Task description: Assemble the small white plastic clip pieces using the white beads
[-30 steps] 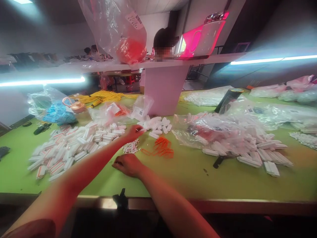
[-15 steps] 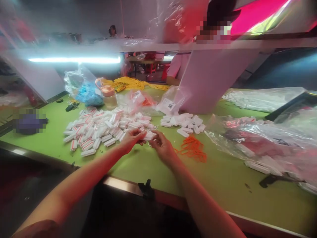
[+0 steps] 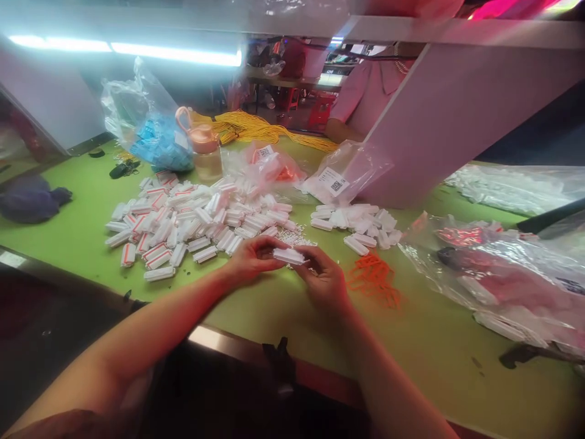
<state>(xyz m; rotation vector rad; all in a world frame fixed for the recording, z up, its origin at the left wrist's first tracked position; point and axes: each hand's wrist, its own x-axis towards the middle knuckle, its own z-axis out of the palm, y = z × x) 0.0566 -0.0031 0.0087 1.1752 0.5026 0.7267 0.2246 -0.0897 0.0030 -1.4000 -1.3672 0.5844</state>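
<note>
The left hand [image 3: 253, 259] and right hand [image 3: 326, 280] pinch opposite ends of one white case [image 3: 289, 256], near the table's [image 3: 260, 311] front edge; a light, level grip should steady it.

A white packet [image 3: 289, 256] bridged the gap between your left hand [image 3: 253, 260] and right hand [image 3: 325, 278]; nearer you than both, bare green tabletop [image 3: 269, 314] gave room. Heaped packets [image 3: 183, 222] blocked the way beyond and left of your left hand. Right of your right hand lay orange strips [image 3: 375, 277], then a plastic bag [image 3: 498, 259].
</note>
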